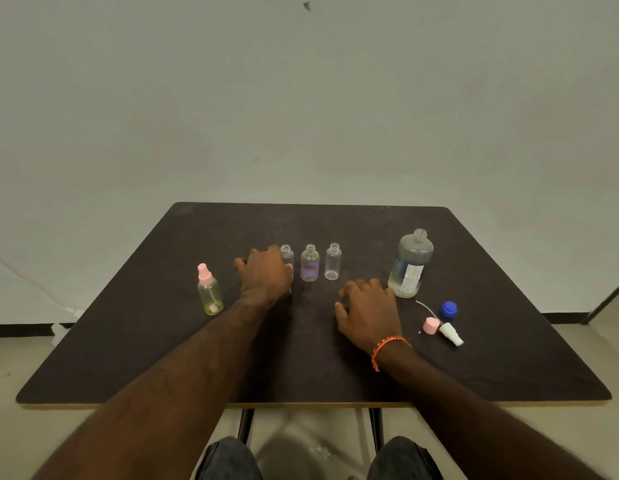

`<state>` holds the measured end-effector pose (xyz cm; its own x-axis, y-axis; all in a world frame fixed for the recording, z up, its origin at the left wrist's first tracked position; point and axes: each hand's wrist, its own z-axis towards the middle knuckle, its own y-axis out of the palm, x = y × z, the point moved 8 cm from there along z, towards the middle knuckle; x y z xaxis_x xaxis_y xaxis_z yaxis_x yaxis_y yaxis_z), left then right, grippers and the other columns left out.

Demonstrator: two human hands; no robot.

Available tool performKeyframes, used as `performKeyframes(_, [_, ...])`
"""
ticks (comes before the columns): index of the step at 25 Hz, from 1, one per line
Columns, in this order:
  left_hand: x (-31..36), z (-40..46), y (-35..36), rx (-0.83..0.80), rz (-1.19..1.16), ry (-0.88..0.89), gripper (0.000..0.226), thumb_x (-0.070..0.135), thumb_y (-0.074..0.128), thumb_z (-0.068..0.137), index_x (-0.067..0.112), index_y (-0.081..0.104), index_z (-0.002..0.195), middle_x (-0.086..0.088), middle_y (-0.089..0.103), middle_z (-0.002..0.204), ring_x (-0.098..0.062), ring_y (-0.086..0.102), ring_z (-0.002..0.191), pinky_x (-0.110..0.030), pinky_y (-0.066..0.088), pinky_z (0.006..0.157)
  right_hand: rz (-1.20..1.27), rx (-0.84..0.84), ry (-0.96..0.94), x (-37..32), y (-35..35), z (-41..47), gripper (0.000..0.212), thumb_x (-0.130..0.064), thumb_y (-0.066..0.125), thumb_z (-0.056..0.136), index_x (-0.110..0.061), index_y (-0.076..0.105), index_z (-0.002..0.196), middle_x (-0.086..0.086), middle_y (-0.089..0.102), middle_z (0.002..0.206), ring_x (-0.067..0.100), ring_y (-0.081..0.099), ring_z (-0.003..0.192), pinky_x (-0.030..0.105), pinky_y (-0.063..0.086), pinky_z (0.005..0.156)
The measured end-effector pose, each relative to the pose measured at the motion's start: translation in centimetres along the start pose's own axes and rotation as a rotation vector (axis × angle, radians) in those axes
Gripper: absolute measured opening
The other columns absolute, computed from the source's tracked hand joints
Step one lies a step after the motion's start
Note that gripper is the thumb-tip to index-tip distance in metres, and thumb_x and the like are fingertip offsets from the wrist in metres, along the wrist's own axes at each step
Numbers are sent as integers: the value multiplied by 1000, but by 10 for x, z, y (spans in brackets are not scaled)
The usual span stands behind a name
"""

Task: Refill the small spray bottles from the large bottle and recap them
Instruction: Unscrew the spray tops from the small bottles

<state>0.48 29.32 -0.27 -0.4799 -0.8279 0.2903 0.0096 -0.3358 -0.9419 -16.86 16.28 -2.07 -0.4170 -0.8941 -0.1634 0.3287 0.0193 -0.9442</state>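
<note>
Three small uncapped bottles stand in a row mid-table: a clear bottle, a purple-tinted bottle and another clear bottle. My left hand lies on the table against the left one and hides part of it. A thin tube shows at the hand's edge, and I cannot tell whether the hand holds anything. My right hand rests on the table with loosely bent fingers, holding nothing. Just right of it stands the large uncapped bottle, partly full of clear liquid.
A yellowish spray bottle with a pink sprayer stands capped at the left. By the large bottle lie a blue cap, a pink spray head with a tube and a white spray head. The dark table ends near my knees.
</note>
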Motion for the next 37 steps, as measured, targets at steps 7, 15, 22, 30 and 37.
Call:
performKeyframes(7, [-3,-13,-10,-4,-53,47,82,48,69,91,25,31,160,-7,63,139,-31,46,137,-53,28,112,1,18,-3,-2,-7,-1,24,-42,53,89,-27,61,106,-4,65,111,21,55,105,41,44,86])
performKeyframes(15, [-14,-60,-71,160,18,290,64,51,67,90,28,51,148,-1,60,143,-22,40,144,-46,23,113,52,23,-201,-74,-29,-4,39,-40,57,85,-24,59,120,2,63,122,27,57,111,43,47,88])
performKeyframes(22, [-101,-79,-94,271,-36,201,83,54,74,85,23,41,154,0,47,157,-23,30,151,-51,24,111,64,-129,-303,-149,-8,12,72,-40,62,82,-24,39,148,5,38,154,27,40,137,47,39,109])
performKeyframes(30, [-163,-54,-47,133,-231,-23,71,61,73,86,30,51,146,4,63,138,-22,49,135,-49,29,104,185,-175,-253,-177,30,21,64,-34,62,88,-18,41,146,5,46,148,30,48,129,45,44,104])
performKeyframes(37, [-139,-52,-42,132,-350,105,40,55,74,88,29,71,118,12,73,114,-11,65,109,-40,31,94,239,-169,-239,-170,42,16,53,-36,56,94,-22,44,143,1,48,147,26,48,130,48,44,102])
